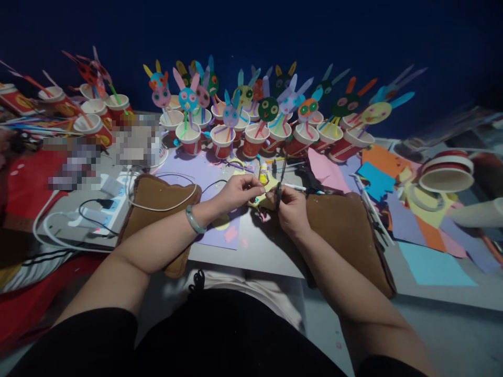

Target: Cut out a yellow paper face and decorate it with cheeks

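Observation:
My left hand [236, 192] pinches a small yellow paper piece [264, 198] at the middle of the table. My right hand [291, 207] grips black scissors [280, 183], whose blades point up and away, right against that paper. A green bangle [193, 220] sits on my left wrist. Both forearms rest on brown cushions [157, 201]. Behind my hands stand rows of red paper cups [222, 141] with coloured paper rabbit faces [231, 114] on sticks.
Sheets of coloured paper [393, 178] lie to the right, with stacked red cups [446, 173] on their side. A white cable [129, 193] and a black cable [94, 209] run at the left by a power strip. A glue stick [262, 175] lies near the cups.

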### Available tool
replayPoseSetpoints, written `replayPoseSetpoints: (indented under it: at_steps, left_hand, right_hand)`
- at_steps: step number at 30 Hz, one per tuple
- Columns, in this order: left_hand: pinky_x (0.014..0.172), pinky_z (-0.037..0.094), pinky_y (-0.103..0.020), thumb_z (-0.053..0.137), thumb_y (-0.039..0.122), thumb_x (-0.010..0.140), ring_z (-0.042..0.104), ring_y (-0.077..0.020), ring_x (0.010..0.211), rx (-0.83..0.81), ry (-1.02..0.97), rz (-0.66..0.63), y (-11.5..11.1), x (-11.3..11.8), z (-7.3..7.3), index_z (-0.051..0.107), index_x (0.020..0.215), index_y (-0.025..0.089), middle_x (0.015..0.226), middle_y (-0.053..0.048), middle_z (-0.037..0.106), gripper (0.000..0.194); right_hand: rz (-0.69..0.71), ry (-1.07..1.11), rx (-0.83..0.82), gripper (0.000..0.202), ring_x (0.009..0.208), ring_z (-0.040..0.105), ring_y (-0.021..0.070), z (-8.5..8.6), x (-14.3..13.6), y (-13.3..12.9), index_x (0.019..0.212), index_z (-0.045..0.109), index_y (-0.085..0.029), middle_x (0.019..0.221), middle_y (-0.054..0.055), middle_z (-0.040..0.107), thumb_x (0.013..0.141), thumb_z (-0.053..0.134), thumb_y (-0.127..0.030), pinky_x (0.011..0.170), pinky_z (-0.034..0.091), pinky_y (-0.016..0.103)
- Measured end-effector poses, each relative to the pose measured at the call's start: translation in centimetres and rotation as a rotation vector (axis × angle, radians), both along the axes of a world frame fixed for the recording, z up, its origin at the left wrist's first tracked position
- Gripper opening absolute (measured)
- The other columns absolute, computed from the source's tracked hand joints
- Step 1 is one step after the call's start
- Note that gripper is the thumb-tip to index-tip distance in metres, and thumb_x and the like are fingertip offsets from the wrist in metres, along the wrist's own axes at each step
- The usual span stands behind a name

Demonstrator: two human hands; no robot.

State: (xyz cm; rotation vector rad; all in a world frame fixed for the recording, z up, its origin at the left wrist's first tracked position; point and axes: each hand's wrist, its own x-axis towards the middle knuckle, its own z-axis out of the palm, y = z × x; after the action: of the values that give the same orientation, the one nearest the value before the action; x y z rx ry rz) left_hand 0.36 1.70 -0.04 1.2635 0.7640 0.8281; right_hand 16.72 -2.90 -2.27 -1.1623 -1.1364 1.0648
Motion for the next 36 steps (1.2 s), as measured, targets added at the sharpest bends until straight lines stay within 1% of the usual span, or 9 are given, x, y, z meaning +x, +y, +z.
replayPoseSetpoints:
  at_steps: [4,8,11,16,22,25,28,33,36]
  left_hand:
    - [0.055,0.034,-0.022,0.077,0.042,0.07,0.045,-0.0051,0.053,0.005,0.023,-0.013,0.1,-0.1,-0.2,0.062,0.074,0.014,0.059,0.005,0.054,0.033]
    - [0.055,0.033,-0.022,0.076,0.043,0.072,0.045,-0.0054,0.054,0.011,0.039,-0.04,0.1,-0.2,-0.2,0.062,0.074,0.013,0.059,0.005,0.053,0.032]
    - [0.056,0.035,-0.022,0.074,0.038,0.073,0.045,-0.0055,0.055,0.014,0.044,-0.053,0.0,-0.2,-0.2,0.063,0.074,0.013,0.059,0.005,0.054,0.028]
    - [0.055,0.036,-0.021,0.069,0.03,0.074,0.045,-0.0053,0.053,0.01,0.068,-0.098,-0.1,-0.1,0.0,0.063,0.073,0.013,0.057,0.005,0.054,0.018]
    - [0.053,0.034,-0.021,0.07,0.029,0.074,0.045,-0.0048,0.051,0.023,0.119,-0.178,0.1,-0.4,0.1,0.064,0.072,0.013,0.058,0.004,0.054,0.017]
    - [0.051,0.031,-0.022,0.071,0.032,0.075,0.045,-0.0051,0.05,0.022,0.108,-0.15,0.3,-0.5,0.1,0.064,0.073,0.013,0.057,0.004,0.053,0.02]
    - [0.049,0.029,-0.022,0.074,0.034,0.074,0.045,-0.0061,0.05,-0.021,0.094,-0.119,0.4,-0.6,0.3,0.064,0.073,0.013,0.057,0.004,0.053,0.023]
    - [0.052,0.03,-0.021,0.076,0.028,0.069,0.044,-0.0052,0.052,-0.011,0.118,-0.133,0.5,-0.7,0.8,0.067,0.071,0.011,0.058,0.003,0.056,0.019]
    - [0.055,0.034,-0.022,0.076,0.025,0.068,0.048,-0.0058,0.056,0.012,0.122,-0.134,0.6,-0.7,0.9,0.069,0.07,0.011,0.06,0.001,0.06,0.016]
  right_hand:
    - [-0.025,-0.002,0.002,0.03,0.052,0.046,0.0086,0.0,0.1,0.0,0.063,0.061,-0.019,0.061,-0.004,0.057,0.065,0.084,-0.037,0.05,0.041,0.023]
    - [-0.051,-0.045,0.027,0.025,0.055,0.045,0.0084,-0.1,0.2,0.1,0.066,0.063,-0.019,0.062,-0.004,0.057,0.069,0.08,-0.036,0.052,0.04,0.023]
    - [-0.06,-0.025,0.039,0.024,0.053,0.042,0.0074,0.1,0.2,0.1,0.066,0.063,-0.019,0.061,-0.004,0.055,0.068,0.081,-0.034,0.051,0.038,0.022]
    - [-0.07,-0.002,-0.004,0.029,0.05,0.038,0.007,0.4,0.1,0.0,0.064,0.061,-0.019,0.059,-0.004,0.052,0.066,0.082,-0.039,0.045,0.035,0.022]
    - [-0.053,0.01,-0.003,0.031,0.053,0.04,0.0073,0.4,0.1,0.1,0.062,0.06,-0.019,0.06,-0.004,0.053,0.063,0.084,-0.038,0.05,0.038,0.022]
    - [-0.047,0.001,-0.006,0.031,0.054,0.043,0.0082,0.3,0.1,0.2,0.061,0.06,-0.019,0.06,-0.004,0.055,0.062,0.084,-0.038,0.051,0.039,0.023]
    - [-0.023,-0.007,-0.01,0.029,0.054,0.044,0.0085,0.1,0.2,0.2,0.062,0.061,-0.019,0.06,-0.004,0.056,0.062,0.084,-0.037,0.053,0.041,0.023]
    - [0.015,0.011,-0.014,0.027,0.056,0.047,0.0087,0.0,0.2,0.2,0.062,0.063,-0.019,0.062,-0.004,0.059,0.062,0.085,-0.034,0.055,0.044,0.023]
    - [0.015,0.027,-0.037,0.028,0.056,0.048,0.009,0.2,0.1,0.1,0.062,0.063,-0.019,0.061,-0.004,0.059,0.061,0.086,-0.035,0.053,0.044,0.023]
